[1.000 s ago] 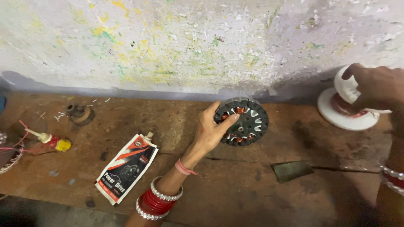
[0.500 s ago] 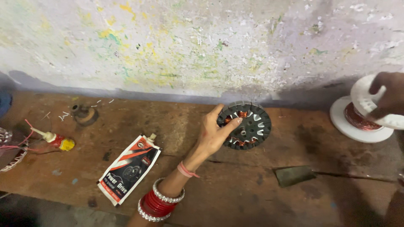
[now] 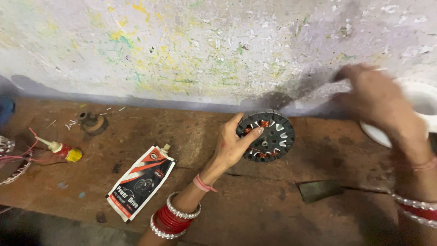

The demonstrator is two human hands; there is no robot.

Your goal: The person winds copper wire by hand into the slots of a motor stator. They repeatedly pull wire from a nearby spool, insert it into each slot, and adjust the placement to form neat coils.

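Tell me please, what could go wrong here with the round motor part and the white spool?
The left hand holds the round motor part only at its edge, so it could slip and its copper windings could be damaged. The right hand is blurred by the white spool, which sits near the bench's right end and might get knocked.

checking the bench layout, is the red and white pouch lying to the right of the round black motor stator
No, the red and white pouch lies to the left of the round black motor stator, which the left hand touches.
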